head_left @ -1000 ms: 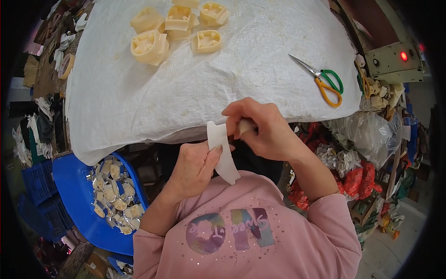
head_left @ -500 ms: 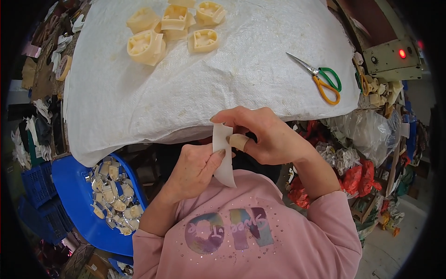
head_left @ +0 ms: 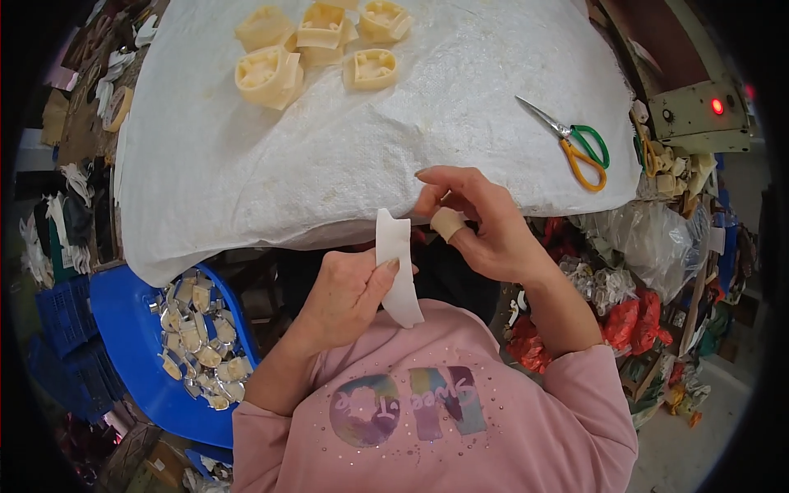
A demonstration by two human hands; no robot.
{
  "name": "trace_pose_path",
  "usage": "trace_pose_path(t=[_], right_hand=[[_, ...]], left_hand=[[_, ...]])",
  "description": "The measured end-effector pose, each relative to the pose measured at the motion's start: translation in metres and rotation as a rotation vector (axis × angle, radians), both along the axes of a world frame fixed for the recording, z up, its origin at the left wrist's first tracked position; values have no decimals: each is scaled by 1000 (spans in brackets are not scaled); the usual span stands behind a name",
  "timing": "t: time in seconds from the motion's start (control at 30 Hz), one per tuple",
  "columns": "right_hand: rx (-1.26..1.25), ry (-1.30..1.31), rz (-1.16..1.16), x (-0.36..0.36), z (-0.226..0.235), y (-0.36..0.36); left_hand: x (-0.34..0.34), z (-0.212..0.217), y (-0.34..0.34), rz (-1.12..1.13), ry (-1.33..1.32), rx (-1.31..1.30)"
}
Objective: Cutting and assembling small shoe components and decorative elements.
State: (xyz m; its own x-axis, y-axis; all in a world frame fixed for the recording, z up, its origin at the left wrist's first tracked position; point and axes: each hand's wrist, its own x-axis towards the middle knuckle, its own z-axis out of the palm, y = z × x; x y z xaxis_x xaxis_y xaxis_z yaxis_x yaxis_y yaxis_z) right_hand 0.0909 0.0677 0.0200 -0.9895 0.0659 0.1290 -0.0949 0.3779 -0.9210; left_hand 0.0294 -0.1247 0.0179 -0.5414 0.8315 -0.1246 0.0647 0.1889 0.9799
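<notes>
A white curved strip of thin material stands upright in front of my chest, pinched by my left hand with the thumb lying across it. Its upper end has a notched edge. My right hand hovers just to the right, apart from the strip, fingers curled loosely with a gap between thumb and forefinger. Tan tape wraps the right thumb. Nothing shows between the right fingers. Both hands are at the near edge of the table covered with a white woven sheet.
Several cream moulded pieces stand at the table's far left. Scissors with green and orange handles lie at the right. A blue plastic chair at the lower left bears several small cream-and-metal parts. Red plastic bags sit low right.
My right hand has let go of the strip and moved away to the right and slightly up. The left hand still holds the strip in nearly the same place.
</notes>
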Motion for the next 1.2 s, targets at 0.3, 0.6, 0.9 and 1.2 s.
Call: trace_pose_path(t=[0.3, 0.6, 0.9, 1.2], right_hand=[[-215, -222, 68, 8, 14, -16], [126, -73, 121, 7, 15, -16], [-147, -48, 13, 11, 1, -11], [-25, -194, 172, 7, 19, -7]], left_hand=[[2, -1, 3, -42, 140, 1], [3, 0, 5, -93, 129, -51], [3, -4, 2, -34, 14, -12], [6, -9, 5, -85, 120, -32]])
